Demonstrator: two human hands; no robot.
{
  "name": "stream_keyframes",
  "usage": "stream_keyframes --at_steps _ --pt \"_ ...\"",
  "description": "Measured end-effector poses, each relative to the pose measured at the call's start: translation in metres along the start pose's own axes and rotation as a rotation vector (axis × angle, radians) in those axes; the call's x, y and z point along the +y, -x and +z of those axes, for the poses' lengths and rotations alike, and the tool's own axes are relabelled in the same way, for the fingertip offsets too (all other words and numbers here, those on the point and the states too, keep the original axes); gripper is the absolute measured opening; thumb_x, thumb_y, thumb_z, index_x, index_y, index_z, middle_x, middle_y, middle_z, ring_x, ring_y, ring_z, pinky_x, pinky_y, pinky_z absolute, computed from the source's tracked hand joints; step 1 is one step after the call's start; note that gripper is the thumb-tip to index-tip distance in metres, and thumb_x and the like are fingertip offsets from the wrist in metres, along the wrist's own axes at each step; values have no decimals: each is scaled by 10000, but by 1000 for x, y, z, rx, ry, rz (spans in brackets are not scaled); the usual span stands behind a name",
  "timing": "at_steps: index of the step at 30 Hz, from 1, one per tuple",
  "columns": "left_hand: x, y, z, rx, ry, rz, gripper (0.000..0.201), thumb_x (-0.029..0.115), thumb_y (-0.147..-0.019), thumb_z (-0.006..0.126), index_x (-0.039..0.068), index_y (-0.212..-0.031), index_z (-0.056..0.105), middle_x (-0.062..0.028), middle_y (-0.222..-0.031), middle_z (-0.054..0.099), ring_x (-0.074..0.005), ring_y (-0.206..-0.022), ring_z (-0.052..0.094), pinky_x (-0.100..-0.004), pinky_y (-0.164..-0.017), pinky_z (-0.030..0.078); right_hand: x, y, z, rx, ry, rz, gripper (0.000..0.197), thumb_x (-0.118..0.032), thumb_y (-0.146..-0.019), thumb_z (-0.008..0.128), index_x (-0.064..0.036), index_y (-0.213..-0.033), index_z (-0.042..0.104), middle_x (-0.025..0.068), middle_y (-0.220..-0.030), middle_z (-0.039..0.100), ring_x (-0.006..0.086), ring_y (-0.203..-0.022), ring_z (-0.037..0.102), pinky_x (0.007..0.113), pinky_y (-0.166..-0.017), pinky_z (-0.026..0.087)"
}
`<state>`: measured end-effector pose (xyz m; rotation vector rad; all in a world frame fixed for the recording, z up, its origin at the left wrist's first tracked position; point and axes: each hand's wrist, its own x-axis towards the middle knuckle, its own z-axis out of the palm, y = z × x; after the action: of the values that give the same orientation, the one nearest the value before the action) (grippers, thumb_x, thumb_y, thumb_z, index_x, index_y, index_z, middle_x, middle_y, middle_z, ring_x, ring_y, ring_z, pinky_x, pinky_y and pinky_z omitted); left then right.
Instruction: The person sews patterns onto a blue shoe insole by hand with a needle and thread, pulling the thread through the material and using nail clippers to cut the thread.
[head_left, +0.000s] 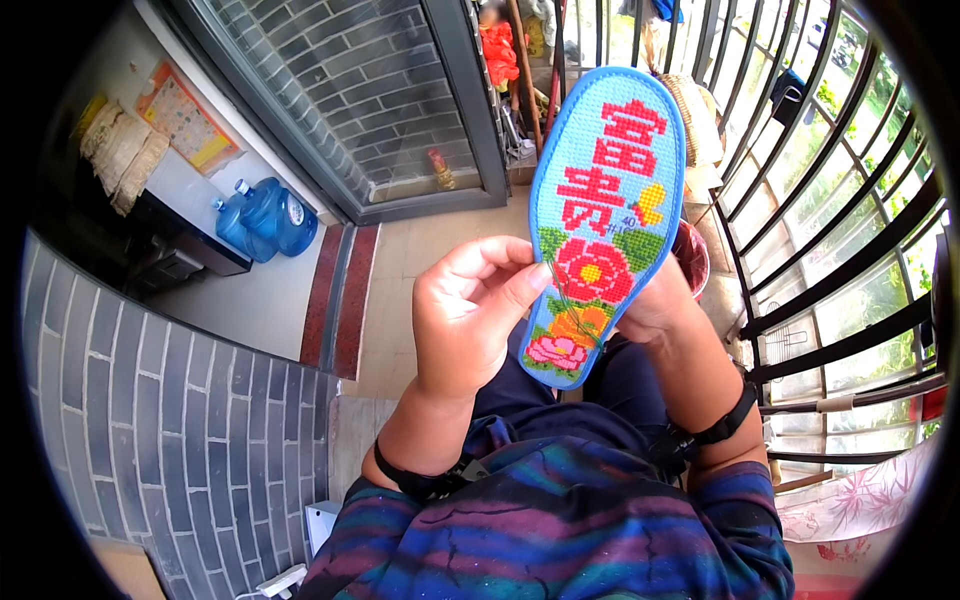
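An embroidered insole stands tilted up in front of me. It has a blue border, red stitched characters, a yellow butterfly and red, orange and pink flowers with green leaves. My left hand pinches its left edge, the thumb on the front beside the red flower and the index fingertip at the rim. From near that thumb a thin dark thread runs loosely down across the flowers. My right hand grips the insole from behind at its lower right; its fingers are mostly hidden. No needle can be made out.
Black railings curve along the right, with a red bucket beside them. A glass door stands ahead. Blue water bottles sit inside the doorway at left, past a grey brick wall.
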<state>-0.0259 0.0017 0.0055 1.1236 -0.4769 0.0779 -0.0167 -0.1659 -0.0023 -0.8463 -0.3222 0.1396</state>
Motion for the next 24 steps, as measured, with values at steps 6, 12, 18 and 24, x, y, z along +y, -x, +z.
stream_keyframes --at_steps 6,12,18,24 --pt "1 1 2 13 -35 -44 140 -11 -872 651 -67 -996 619 -78 -876 672 -85 -770 624 -212 -685 514 8 -2 -4 -45 -348 147 263 -77 -846 667 5 -1091 617 109 -1005 669 180 -843 668 315 -731 564" --pt "-3 0 2 -7 34 -54 134 -13 -872 650 -59 -994 614 -69 -897 667 -82 -803 622 -216 -723 513 22 -5 -4 -45 -402 111 248 -160 -884 614 -12 -1083 611 127 -1004 667 204 -862 662 335 -745 564" --pt "-1 3 7 -47 46 19 128 -28 -873 633 -51 -995 603 -77 -932 664 -92 -831 622 -225 -758 514 24 -22 -19 -54 -551 21 291 -208 -959 468 -9 -1133 590 142 -1034 665 240 -890 658 361 -791 554" --pt "10 -4 -14 24 161 -77 117 10 -918 561 -43 -1022 563 -87 -962 654 -108 -887 621 -258 -819 506 -34 -22 -45 -62 -575 -111 194 -177 -1007 400 -57 -918 524 -22 -680 478 62 -449 349 224 -473 282"
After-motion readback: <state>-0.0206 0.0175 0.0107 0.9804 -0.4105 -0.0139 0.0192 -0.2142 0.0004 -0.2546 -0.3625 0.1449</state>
